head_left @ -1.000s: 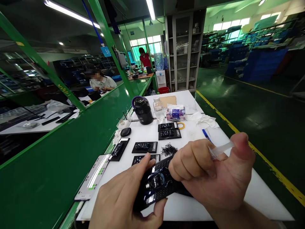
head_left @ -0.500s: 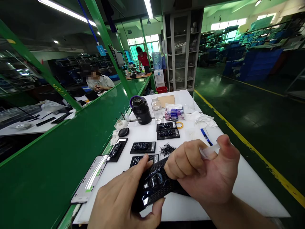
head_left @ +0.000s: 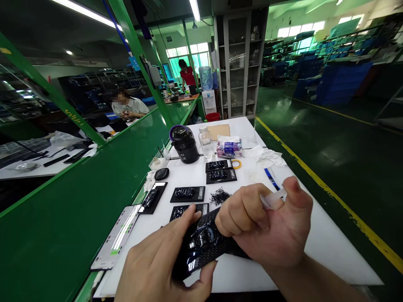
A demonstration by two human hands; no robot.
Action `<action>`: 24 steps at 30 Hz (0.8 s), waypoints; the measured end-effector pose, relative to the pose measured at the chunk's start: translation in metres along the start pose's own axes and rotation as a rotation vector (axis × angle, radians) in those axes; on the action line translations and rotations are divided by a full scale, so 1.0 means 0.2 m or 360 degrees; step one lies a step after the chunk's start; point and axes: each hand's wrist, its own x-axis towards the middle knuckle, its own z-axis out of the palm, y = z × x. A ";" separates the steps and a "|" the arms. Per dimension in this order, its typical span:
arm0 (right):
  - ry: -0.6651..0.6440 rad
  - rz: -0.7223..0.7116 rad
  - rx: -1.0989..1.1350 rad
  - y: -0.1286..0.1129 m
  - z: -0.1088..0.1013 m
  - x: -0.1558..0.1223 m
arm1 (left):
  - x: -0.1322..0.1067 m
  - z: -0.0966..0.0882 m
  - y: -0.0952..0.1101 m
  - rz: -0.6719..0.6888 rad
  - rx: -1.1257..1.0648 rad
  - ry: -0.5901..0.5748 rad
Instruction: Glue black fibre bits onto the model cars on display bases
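Green partition (head_left: 78,218): runs along the left of the bench.
White worktop (head_left: 330,247): bears the smaller things; above its near part, raised and tilted between the two hands, is the held panel (head_left: 204,241).
Right hand (head_left: 267,222): curled into a loose fist around a translucent tube (head_left: 272,199), thumb against the upper end, lower fingers over the right part of the panel; whether they press on it, I cannot tell.
Left hand (head_left: 154,260): closed around the panel's near-left end, one digit at the far edge, another at the near edge.
Panel's handling: black and glossy, with a car-shaped relief inside a woven-look border; probably stiff, fairly light and slippery. The shine would likely take prints and scratches, so the plain edges seem the best hold, pinched across the narrow width, off the relief.
Black jug (head_left: 185,147): upright toward the far end, just beside a clear bottle (head_left: 206,143).
Loose panels (head_left: 187,193): similar black pieces lying flat, relief up.
Tube's handling: perhaps a syringe, its lower end hidden in the fist; likely light, best steadied around the barrel.
Black slivers (head_left: 219,196): heaped just beyond the right knuckles; likely easy to scatter, suited to fingertips.
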 end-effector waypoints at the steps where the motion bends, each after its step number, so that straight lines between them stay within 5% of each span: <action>1: -0.0001 0.0005 0.0005 0.00 0.00 0.00 | 0.00 0.00 0.00 -0.0001 0.0000 0.0007; 7: 0.0034 0.0014 -0.0084 0.00 0.00 -0.02 | 0.00 0.02 -0.02 0.0069 0.0007 0.0025; 11: -0.0052 0.0177 -0.0732 0.01 0.02 -0.04 | 0.00 0.05 -0.06 0.0124 0.0088 -0.0054; 14: -0.0165 0.0185 -0.1077 -0.04 -0.09 -0.02 | 0.06 0.11 -0.21 0.0234 0.0180 -0.0156; 16: 0.0147 -0.0024 -0.1060 -0.11 -0.24 0.01 | 0.14 0.17 -0.38 0.0185 0.0246 -0.0268; 20: 0.1169 0.0138 -0.1407 -0.29 -0.65 0.03 | 0.36 0.32 -0.77 -0.0279 0.0184 -0.0717; 24: 0.1335 0.0372 -0.1461 -0.30 -0.94 -0.04 | 0.50 0.49 -1.01 -0.0268 0.0139 -0.0944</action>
